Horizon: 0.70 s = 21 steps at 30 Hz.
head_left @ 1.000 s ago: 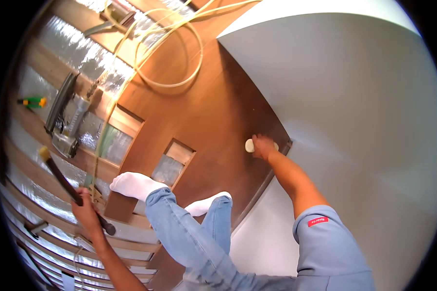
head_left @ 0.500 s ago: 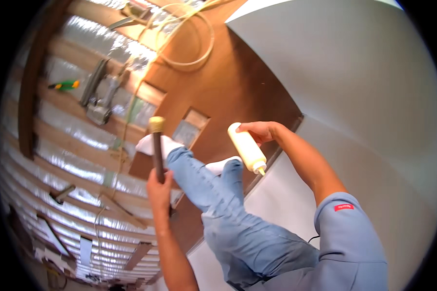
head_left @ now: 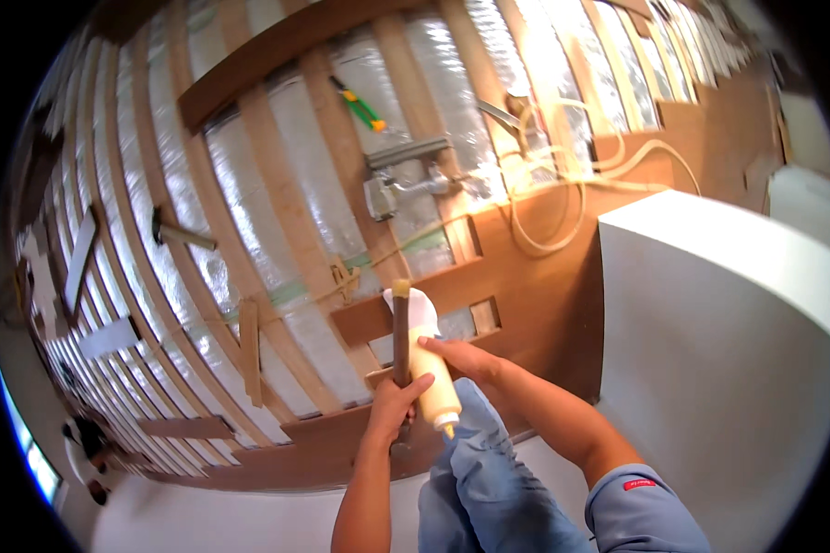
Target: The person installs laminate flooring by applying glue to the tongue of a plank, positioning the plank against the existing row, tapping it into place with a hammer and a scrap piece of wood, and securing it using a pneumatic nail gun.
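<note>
My left hand point(head_left: 395, 405) is closed round a dark brown stick point(head_left: 401, 332) with a yellowish upper end, held upright. Its lower end is mostly hidden below my fist, so I cannot tell what tool it is. In my right hand point(head_left: 456, 355) is a pale yellow squeeze bottle point(head_left: 433, 387), its nozzle tilted downward. The bottle is right beside the stick, and my left thumb reaches its side. Beneath both hands are my jeans-clad legs and brown floor boards point(head_left: 549, 323) with a rectangular cutout.
Wooden battens point(head_left: 277, 175) over silvery foil stretch left and ahead. On them lie a nail gun point(head_left: 406, 189), a green utility knife point(head_left: 358, 103), a hammer point(head_left: 180, 230) and loose board pieces point(head_left: 249, 350). A pale hose point(head_left: 563, 221) coils ahead; a large white box-like block point(head_left: 710, 323) stands right.
My view has swung left and up. My hands have come together: the squeeze bottle, held apart on the right before, is now beside the brown stick.
</note>
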### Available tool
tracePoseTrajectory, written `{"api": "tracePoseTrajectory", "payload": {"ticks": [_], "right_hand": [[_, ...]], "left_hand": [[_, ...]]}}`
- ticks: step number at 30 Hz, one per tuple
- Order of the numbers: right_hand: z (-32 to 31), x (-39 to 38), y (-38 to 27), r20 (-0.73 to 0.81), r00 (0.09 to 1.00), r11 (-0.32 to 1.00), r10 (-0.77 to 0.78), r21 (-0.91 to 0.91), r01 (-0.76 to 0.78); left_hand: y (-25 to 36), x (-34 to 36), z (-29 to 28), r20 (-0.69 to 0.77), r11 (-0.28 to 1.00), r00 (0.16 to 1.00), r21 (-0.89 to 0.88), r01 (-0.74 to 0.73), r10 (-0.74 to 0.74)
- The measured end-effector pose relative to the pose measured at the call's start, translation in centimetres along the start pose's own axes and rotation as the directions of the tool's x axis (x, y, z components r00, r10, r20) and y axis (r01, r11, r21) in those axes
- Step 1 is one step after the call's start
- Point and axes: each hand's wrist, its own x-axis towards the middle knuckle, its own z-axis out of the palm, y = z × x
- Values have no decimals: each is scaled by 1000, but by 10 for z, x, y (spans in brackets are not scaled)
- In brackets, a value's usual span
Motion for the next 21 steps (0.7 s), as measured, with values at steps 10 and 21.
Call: {"api": "tracePoseTrajectory", "payload": {"ticks": [10,21], "right_hand": [[-173,214,-174,137,499,-293,-856,-923,-250],[-123,196,-233,36,866,-475,-499,-847,-238]], "left_hand": [[-142,-48,-109,-143,943,970,-300,146,-195],[-300,-238,-50,117,355,876,-883,308,-468]]}}
